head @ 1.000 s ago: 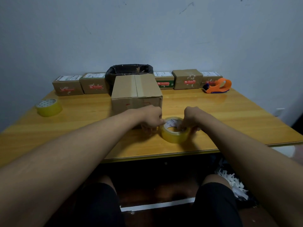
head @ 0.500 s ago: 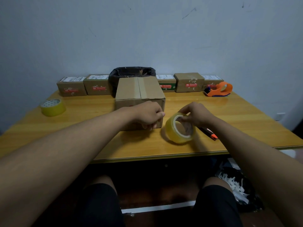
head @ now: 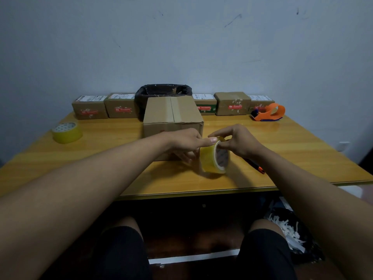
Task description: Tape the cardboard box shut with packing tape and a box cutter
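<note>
A plain cardboard box (head: 171,114) stands at the middle of the wooden table (head: 292,150), its top flaps folded closed. Just in front of it a yellowish roll of packing tape (head: 212,160) stands on edge, lifted slightly off the table. My left hand (head: 185,143) grips the roll's left side with the thumb on top. My right hand (head: 238,143) pinches the top rim of the roll with its fingertips. A black box cutter with an orange tip (head: 255,165) lies on the table under my right wrist, partly hidden.
A second yellow tape roll (head: 67,132) lies at the left edge. An orange tape dispenser (head: 269,113) sits at the back right. Several small labelled boxes (head: 232,103) and a black-lined bin (head: 163,92) line the wall. Shredded paper (head: 288,229) lies on the floor.
The tape roll went from lying flat to standing on edge and lifted. My left hand moved from the box's front onto the roll. The box cutter came into view.
</note>
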